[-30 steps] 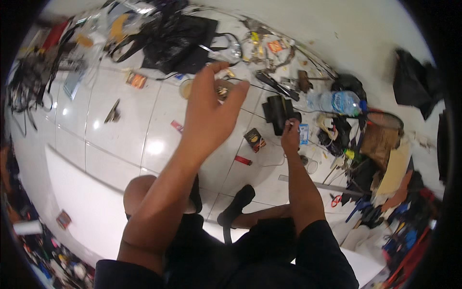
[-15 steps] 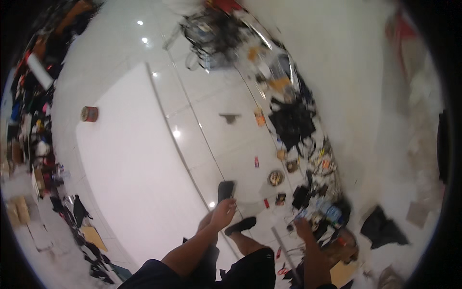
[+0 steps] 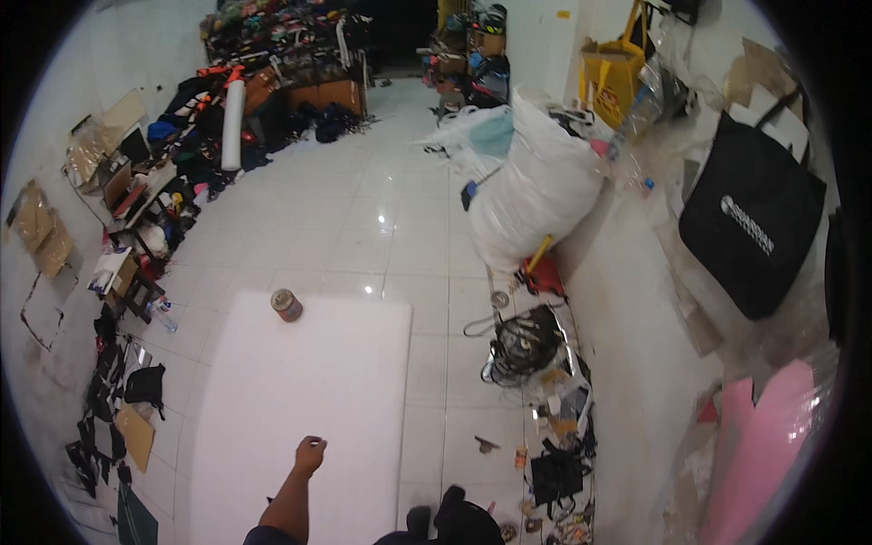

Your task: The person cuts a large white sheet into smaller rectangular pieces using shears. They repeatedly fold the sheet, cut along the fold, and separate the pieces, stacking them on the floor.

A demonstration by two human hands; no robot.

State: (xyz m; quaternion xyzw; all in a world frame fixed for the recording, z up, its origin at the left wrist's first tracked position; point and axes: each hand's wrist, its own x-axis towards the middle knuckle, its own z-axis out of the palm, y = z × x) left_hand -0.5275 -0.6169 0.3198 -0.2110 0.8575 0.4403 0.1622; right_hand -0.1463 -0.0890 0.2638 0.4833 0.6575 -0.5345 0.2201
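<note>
My left hand (image 3: 311,455) is over the large white slab (image 3: 300,391), which lies flat on the tiled floor. Its fingers are curled in, and nothing shows in them. Whether the hand touches the slab I cannot tell. A round tin (image 3: 286,306) with a reddish-brown side stands at the slab's far edge, well beyond the hand. My right hand is out of the picture.
A stuffed white sack (image 3: 536,186) leans by the right wall, with a bundle of black straps (image 3: 525,341) nearer me. A black tote bag (image 3: 754,213) hangs on the wall. Heaped cloth (image 3: 195,118) and a white roll (image 3: 232,125) line the left side.
The view has swung up and shows the far end of the room. My right hand has left the picture. My left hand now appears over the slab, no longer beside its right edge.
</note>
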